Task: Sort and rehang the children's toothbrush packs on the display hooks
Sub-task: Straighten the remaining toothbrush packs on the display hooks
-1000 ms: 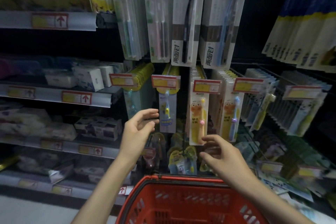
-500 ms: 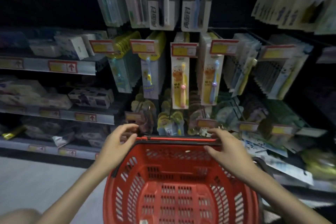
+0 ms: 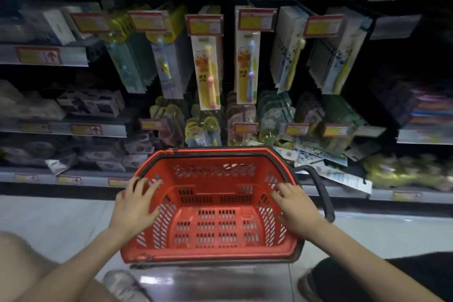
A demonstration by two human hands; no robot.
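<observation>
Shelving: toothbrush packs above right hand

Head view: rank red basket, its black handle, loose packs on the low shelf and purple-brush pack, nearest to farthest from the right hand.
1. Red basket: right hand rests on its rim.
2. Black handle: just right of the hand.
3. Loose packs: low shelf, beyond the handle.
4. Purple-brush pack: hung high behind the basket.

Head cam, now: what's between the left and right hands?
Only the red basket: its slotted floor, nothing in it. The left hand and right hand rest on opposite rims. Head view.
</observation>
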